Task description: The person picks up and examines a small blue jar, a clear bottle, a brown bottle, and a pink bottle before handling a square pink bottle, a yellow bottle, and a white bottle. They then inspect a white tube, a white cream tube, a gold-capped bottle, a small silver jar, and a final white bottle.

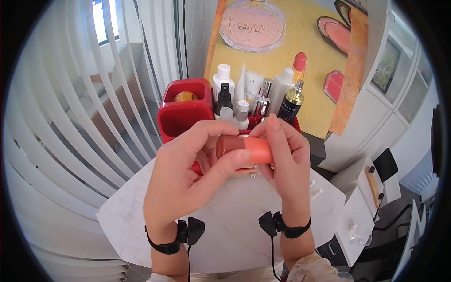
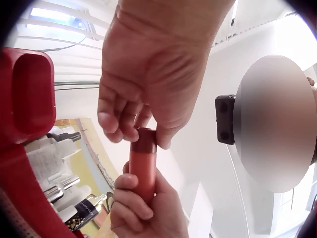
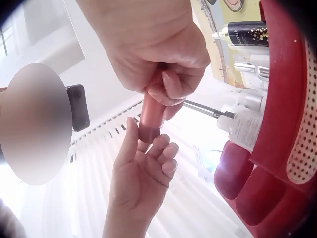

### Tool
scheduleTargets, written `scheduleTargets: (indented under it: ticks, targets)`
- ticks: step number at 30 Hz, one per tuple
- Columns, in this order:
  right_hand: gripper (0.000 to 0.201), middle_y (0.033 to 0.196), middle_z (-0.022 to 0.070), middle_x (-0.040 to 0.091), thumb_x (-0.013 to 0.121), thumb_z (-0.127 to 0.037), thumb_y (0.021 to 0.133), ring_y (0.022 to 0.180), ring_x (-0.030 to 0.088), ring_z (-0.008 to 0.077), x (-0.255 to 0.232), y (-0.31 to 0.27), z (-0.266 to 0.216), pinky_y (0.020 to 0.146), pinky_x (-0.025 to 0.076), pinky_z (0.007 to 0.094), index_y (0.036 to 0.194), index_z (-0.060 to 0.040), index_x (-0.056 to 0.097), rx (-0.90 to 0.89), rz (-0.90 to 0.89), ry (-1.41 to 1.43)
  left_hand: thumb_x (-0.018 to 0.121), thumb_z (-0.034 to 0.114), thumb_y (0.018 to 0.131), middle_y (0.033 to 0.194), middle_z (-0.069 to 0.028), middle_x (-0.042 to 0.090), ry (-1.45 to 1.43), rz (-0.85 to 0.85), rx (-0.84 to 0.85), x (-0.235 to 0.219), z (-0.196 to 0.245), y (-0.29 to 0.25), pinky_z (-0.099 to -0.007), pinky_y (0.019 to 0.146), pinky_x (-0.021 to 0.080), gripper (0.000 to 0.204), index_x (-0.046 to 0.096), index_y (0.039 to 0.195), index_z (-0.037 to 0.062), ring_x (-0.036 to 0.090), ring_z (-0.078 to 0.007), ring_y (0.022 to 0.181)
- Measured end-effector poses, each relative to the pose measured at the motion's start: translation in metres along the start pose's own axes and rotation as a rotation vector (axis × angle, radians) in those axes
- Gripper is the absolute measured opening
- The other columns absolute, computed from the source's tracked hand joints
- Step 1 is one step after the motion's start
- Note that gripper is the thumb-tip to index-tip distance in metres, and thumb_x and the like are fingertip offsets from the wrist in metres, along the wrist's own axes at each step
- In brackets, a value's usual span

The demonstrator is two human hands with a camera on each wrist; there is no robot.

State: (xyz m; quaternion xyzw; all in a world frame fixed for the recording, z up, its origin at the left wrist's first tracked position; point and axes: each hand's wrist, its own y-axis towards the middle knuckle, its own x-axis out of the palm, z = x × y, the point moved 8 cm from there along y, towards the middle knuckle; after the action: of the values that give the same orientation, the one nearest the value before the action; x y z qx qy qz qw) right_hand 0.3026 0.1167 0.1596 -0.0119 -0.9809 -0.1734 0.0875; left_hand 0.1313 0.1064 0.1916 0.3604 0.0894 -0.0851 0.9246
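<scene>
In the head view, a small coral cosmetic bottle (image 1: 258, 150) with a dark brownish-red cap (image 1: 227, 146) lies sideways between both hands. The left hand (image 1: 181, 171) pinches the cap between thumb and fingers, as the left wrist view also shows. Wrapped round the coral body is the right hand (image 1: 290, 162), its thumb along the top. Both hands hold the bottle up above the white marbled table (image 1: 235, 221), in front of a red cosmetics organizer (image 1: 185, 111). The bottle's far end is hidden inside the right hand.
Several bottles and tubes stand in the organizer, among them a black spray bottle (image 1: 224, 99) and a gold-topped dark bottle (image 1: 292, 101). A yellow painting (image 1: 300, 28) leans behind. Vertical blinds (image 1: 70, 141) hang at left. Small white bits (image 1: 315, 192) lie at the table's right.
</scene>
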Motion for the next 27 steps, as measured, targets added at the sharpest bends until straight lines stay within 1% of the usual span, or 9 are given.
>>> scheduleTargets:
  ticks: [1, 5, 7, 11, 15, 19, 21, 24, 27]
  targets:
    - [0.039, 0.073, -0.0041, 0.062, 0.058, -0.039, 0.106, 0.058, 0.049, -0.0002, -0.001, -0.001, 0.001, 0.049, 0.035, 0.0184, 0.093, -0.0046, 0.070, 0.025, 0.004, -0.035, 0.078, 0.010, 0.091, 0.076, -0.0003, 0.066, 0.014, 0.041, 0.021, 0.001, -0.001, 0.001, -0.0199, 0.058, 0.042, 0.021, 0.066, 0.105, 0.0000, 0.050, -0.0037, 0.062]
    - [0.048, 0.072, -0.0050, 0.058, 0.053, -0.046, 0.108, 0.060, 0.046, 0.0010, 0.004, -0.005, 0.007, 0.052, 0.034, 0.0194, 0.092, -0.0042, 0.070, 0.113, -0.077, -0.039, 0.068, 0.011, 0.096, 0.067, -0.0044, 0.060, 0.176, 0.127, 0.057, 0.001, -0.005, 0.002, -0.0252, 0.054, 0.040, 0.012, 0.065, 0.092, -0.0001, 0.048, -0.0105, 0.056]
    - [0.048, 0.073, -0.0050, 0.057, 0.053, -0.046, 0.108, 0.063, 0.045, 0.0020, 0.008, -0.008, 0.009, 0.055, 0.034, 0.0204, 0.092, -0.0039, 0.071, 0.142, -0.091, -0.050, 0.063, 0.011, 0.098, 0.062, -0.0064, 0.056, 0.258, 0.174, 0.082, -0.001, -0.006, 0.002, -0.0282, 0.052, 0.040, 0.019, 0.063, 0.083, -0.0007, 0.047, -0.0145, 0.052]
    - [0.044, 0.074, -0.0024, 0.057, 0.053, -0.040, 0.108, 0.066, 0.047, 0.0048, 0.016, -0.011, 0.009, 0.059, 0.037, 0.0227, 0.095, -0.0011, 0.069, 0.120, -0.129, -0.054, 0.051, 0.019, 0.105, 0.052, -0.0003, 0.046, 0.265, 0.306, 0.092, -0.006, 0.007, -0.001, -0.0268, 0.050, 0.030, 0.046, 0.057, 0.064, -0.0006, 0.039, -0.0087, 0.050]
    - [0.033, 0.081, 0.0047, 0.065, 0.056, -0.029, 0.107, 0.071, 0.054, 0.0068, 0.019, -0.014, -0.006, 0.062, 0.042, 0.0250, 0.100, 0.0006, 0.068, -0.172, -0.096, -0.206, 0.051, 0.023, 0.106, 0.052, -0.0001, 0.046, 0.208, 0.294, -0.002, -0.008, -0.002, -0.003, -0.0268, 0.050, 0.030, 0.050, 0.056, 0.063, -0.0007, 0.038, -0.0082, 0.051]
    - [0.021, 0.089, 0.0093, 0.069, 0.063, -0.019, 0.102, 0.073, 0.059, 0.0115, 0.021, -0.017, -0.017, 0.068, 0.048, 0.0271, 0.108, 0.0013, 0.066, -0.170, -0.196, -0.359, 0.053, 0.022, 0.107, 0.051, -0.0014, 0.049, 0.136, 0.264, -0.080, -0.012, -0.006, -0.001, -0.0281, 0.049, 0.034, 0.050, 0.057, 0.063, -0.0015, 0.041, -0.0089, 0.049]
    - [0.023, 0.093, 0.0108, 0.070, 0.067, -0.015, 0.099, 0.076, 0.061, 0.0145, 0.024, -0.019, -0.017, 0.072, 0.050, 0.0282, 0.114, 0.0019, 0.066, -0.077, -0.228, -0.286, 0.055, 0.021, 0.106, 0.051, -0.0021, 0.051, 0.133, 0.272, -0.094, -0.016, -0.006, -0.002, -0.0286, 0.049, 0.037, 0.049, 0.059, 0.063, -0.0020, 0.043, -0.0094, 0.049]
    - [0.032, 0.104, 0.0131, 0.069, 0.071, -0.013, 0.096, 0.086, 0.065, 0.0201, 0.026, -0.019, -0.022, 0.080, 0.052, 0.0304, 0.123, 0.0020, 0.063, -0.318, -0.324, -0.338, 0.057, 0.023, 0.105, 0.052, -0.0019, 0.052, 0.137, 0.292, -0.095, -0.020, -0.007, -0.001, -0.0277, 0.050, 0.038, 0.048, 0.061, 0.064, -0.0017, 0.044, -0.0089, 0.049]
    - [0.039, 0.110, 0.0149, 0.067, 0.073, -0.014, 0.094, 0.094, 0.065, 0.0241, 0.033, -0.024, -0.024, 0.084, 0.052, 0.0333, 0.128, 0.0013, 0.062, -0.379, -0.410, -0.532, 0.059, 0.024, 0.105, 0.051, -0.0019, 0.053, 0.138, 0.282, -0.112, -0.020, -0.007, 0.000, -0.0269, 0.050, 0.039, 0.047, 0.062, 0.064, -0.0013, 0.046, -0.0082, 0.049]
